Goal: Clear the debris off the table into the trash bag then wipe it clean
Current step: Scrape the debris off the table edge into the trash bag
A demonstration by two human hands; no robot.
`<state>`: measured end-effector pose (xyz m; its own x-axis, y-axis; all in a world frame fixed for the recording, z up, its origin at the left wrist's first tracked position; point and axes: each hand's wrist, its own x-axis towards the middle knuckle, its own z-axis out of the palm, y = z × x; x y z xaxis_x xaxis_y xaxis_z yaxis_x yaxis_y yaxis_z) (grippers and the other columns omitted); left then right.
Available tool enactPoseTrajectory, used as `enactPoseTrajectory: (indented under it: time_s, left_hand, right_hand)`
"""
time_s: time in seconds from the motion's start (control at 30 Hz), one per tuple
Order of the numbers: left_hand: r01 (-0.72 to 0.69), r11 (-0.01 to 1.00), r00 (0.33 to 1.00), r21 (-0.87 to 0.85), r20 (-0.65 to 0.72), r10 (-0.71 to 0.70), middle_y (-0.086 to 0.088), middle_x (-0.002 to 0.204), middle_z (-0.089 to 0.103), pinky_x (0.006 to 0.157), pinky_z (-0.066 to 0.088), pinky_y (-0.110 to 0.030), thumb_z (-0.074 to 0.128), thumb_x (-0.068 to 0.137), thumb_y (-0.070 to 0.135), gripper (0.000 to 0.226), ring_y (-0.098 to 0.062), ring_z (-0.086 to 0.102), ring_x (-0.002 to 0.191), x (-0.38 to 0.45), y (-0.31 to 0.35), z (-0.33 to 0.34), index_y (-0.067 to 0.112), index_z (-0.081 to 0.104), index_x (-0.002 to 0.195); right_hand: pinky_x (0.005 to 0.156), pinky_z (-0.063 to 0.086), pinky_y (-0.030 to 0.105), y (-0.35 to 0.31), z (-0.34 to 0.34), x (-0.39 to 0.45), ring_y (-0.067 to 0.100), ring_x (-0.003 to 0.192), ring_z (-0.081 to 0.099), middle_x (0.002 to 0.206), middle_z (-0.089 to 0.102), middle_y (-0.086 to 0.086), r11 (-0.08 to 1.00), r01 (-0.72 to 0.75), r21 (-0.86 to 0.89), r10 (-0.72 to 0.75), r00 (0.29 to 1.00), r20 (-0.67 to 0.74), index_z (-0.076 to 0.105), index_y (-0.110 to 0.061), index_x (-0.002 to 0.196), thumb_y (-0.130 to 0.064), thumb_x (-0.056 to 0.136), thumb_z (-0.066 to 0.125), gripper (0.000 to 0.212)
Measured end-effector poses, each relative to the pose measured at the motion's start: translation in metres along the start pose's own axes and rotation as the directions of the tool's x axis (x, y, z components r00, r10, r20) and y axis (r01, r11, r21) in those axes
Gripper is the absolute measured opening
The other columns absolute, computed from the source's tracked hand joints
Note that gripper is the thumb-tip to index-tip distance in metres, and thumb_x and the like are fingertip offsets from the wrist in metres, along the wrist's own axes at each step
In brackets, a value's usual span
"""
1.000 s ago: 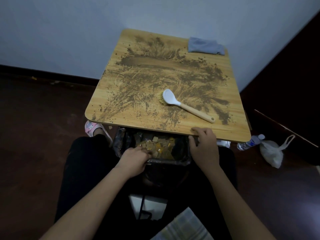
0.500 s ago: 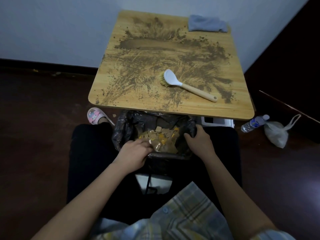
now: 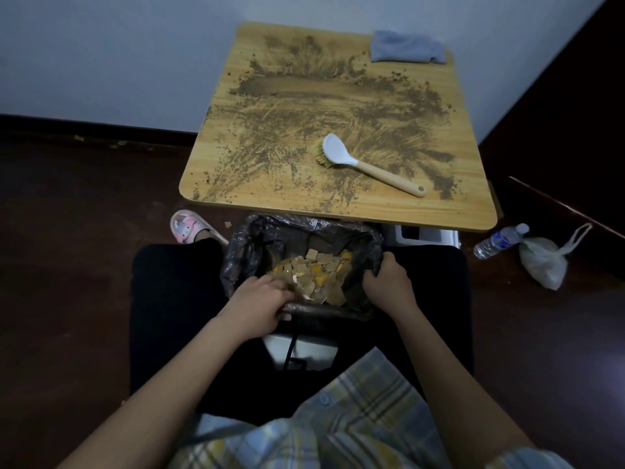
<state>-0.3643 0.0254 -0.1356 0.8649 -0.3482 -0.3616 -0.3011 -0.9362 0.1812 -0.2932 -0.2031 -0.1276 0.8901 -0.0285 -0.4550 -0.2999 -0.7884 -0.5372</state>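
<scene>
Right now both hands are holding the bag (image 3: 257, 252), which is sitting between the person's knees just below the near edge of the table (image 3: 338, 211). The left hand (image 3: 258, 304) is gripping the bag's near rim, fingers curled over it beside the cardboard scraps (image 3: 314, 275) inside; the right hand (image 3: 387, 280) is pinching the right rim, fingers clamped on the black plastic. The bag's mouth is gaping open and facing up, partly tucked under the table's near edge. The dirt (image 3: 321, 106) is lying spread over most of the tabletop, thickest in a band toward the far side and thinning in streaks that are running toward the near edge. The brush (image 3: 365, 164) is lying in the dirt, bristles to the left and handle pointing right and toward the person, so its long axis is slanting across the table with the handle end nearer the right hand. That hand looks better placed to be taking it, reaching up and forward over the table edge, while the left is steadying the bag. The cloth (image 3: 406, 50) is waiting at the far right corner, well apart from both hands. On the floor to the right a bottle (image 3: 500, 240) and a white sack (image 3: 544, 262) are lying touching.
</scene>
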Motion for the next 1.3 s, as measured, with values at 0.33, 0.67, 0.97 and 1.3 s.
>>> enactPoseTrajectory:
  time_s: [0.33,0.67,0.97,1.3]
  left_hand:
    - [0.320,0.914,0.765,-0.249,-0.501,-0.404,-0.016,0.136,0.046,0.097,0.041,-0.049,0.063,0.089,0.029,0.049,-0.035,0.044,0.125,-0.018,-0.023,-0.024,0.010,0.053,0.133]
    - [0.494,0.761,0.711,-0.420,-0.309,-0.632,-0.016,0.130,0.044,0.062,0.043,-0.040,0.054,0.093,0.026,0.056,-0.037,0.056,0.102,-0.015,-0.028,-0.017,0.013,0.032,0.143]
    - [0.462,0.750,0.673,-0.473,-0.363,-0.644,-0.018,0.130,0.044,0.064,0.045,-0.041,0.055,0.092,0.018,0.054,-0.040,0.056,0.101,-0.019,-0.025,-0.036,0.009,0.036,0.141]
    - [0.473,0.747,0.542,-0.466,-0.514,-0.664,-0.017,0.124,0.047,0.063,0.037,-0.038,0.054,0.091,0.016,0.050,-0.040,0.056,0.099,-0.030,-0.021,-0.089,0.012,0.041,0.140]
  right_hand:
    - [0.066,0.039,0.029,0.007,0.002,-0.007,0.021,0.078,0.051,0.093,0.054,0.002,0.999,0.051,0.018,-0.050,0.998,-0.027,0.045,-0.016,0.109,-0.022,0.094,0.051,0.017]
    - [0.067,0.040,0.029,0.007,-0.001,-0.013,0.018,0.076,0.052,0.088,0.055,-0.004,0.993,0.113,0.037,-0.111,0.992,-0.065,0.046,-0.022,0.111,-0.025,0.093,0.054,0.020]
    - [0.051,0.037,0.026,-0.010,-0.021,-0.017,0.017,0.067,0.056,0.076,0.056,-0.003,0.978,0.210,-0.011,-0.209,0.965,-0.158,0.049,-0.020,0.095,-0.024,0.092,0.054,0.007]
    - [0.049,0.033,0.027,-0.059,-0.055,-0.035,0.021,0.066,0.050,0.080,0.053,0.003,0.948,0.245,-0.202,-0.291,0.925,-0.246,0.039,-0.010,0.134,-0.020,0.096,0.045,0.040]
